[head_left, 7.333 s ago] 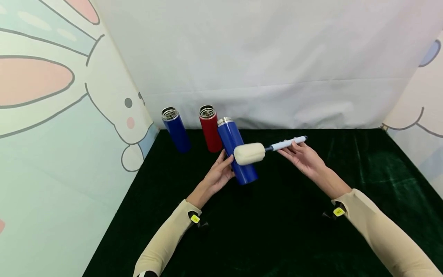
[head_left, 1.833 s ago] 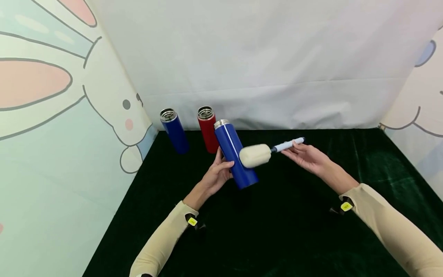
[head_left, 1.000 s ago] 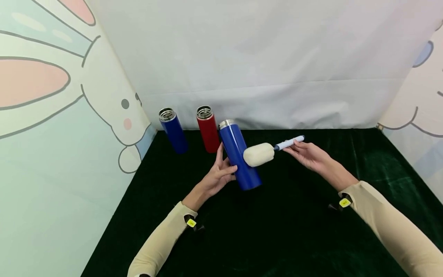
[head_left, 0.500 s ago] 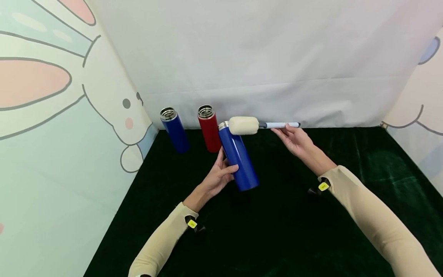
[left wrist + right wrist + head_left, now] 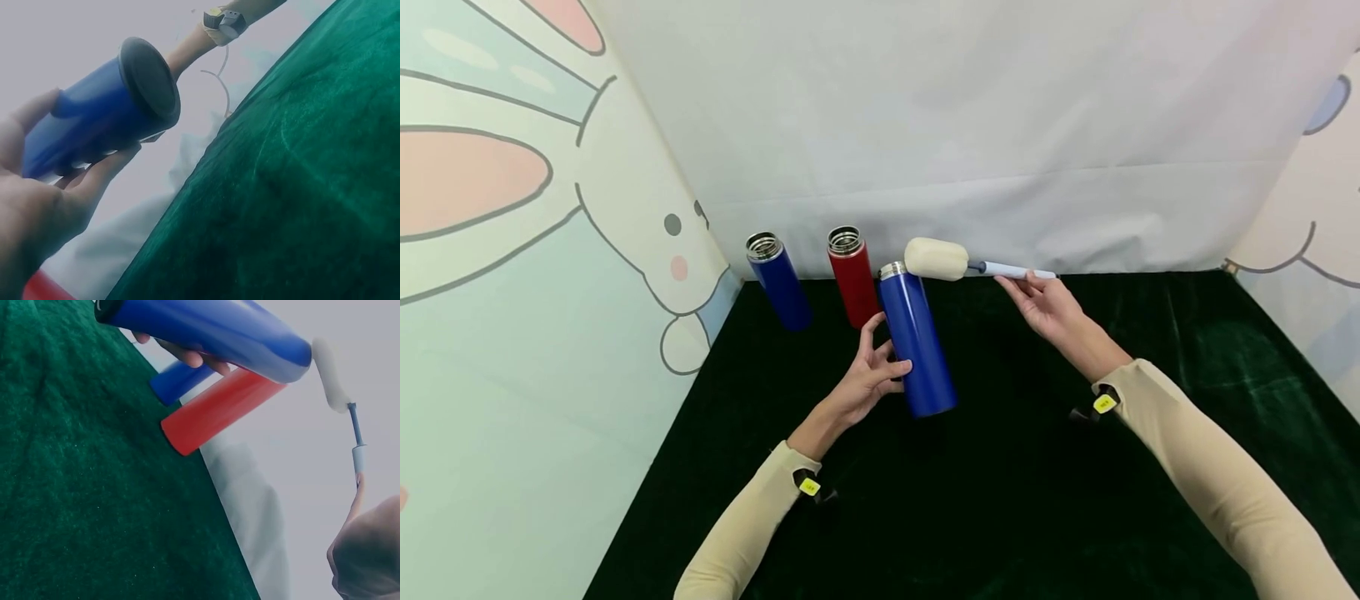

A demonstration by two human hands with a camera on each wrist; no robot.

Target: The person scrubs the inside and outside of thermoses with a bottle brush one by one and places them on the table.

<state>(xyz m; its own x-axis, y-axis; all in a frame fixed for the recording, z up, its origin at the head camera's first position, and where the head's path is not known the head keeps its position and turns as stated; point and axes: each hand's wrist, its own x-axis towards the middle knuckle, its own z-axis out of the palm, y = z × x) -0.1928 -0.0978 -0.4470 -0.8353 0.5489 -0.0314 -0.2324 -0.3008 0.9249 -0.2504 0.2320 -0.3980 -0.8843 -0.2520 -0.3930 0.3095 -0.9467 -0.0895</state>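
My left hand (image 5: 859, 382) grips a blue vacuum flask (image 5: 919, 346) around its lower half and holds it above the table, leaning slightly left. Its steel mouth (image 5: 892, 269) is lidless. The left wrist view shows the flask's dark base (image 5: 153, 81). My right hand (image 5: 1047, 310) pinches the pale blue handle of a bottle brush (image 5: 1011, 270). The brush's cream sponge head (image 5: 936, 258) points left and lies right beside the flask's mouth, overlapping its rim in the head view. In the right wrist view the sponge (image 5: 331, 375) stands close to the flask's top end.
An upright red flask (image 5: 853, 287) and a second blue flask (image 5: 781, 287), both lidless, stand at the back left of the table. Dark green velvet (image 5: 1000, 500) covers the table. A white cloth backdrop (image 5: 1000, 125) rises behind it, with a rabbit-print wall (image 5: 512, 375) on the left.
The brush has risen from the side of the flask to its mouth, and my right hand has moved up with it. The held flask leans less than before. The standing flasks have stayed put.
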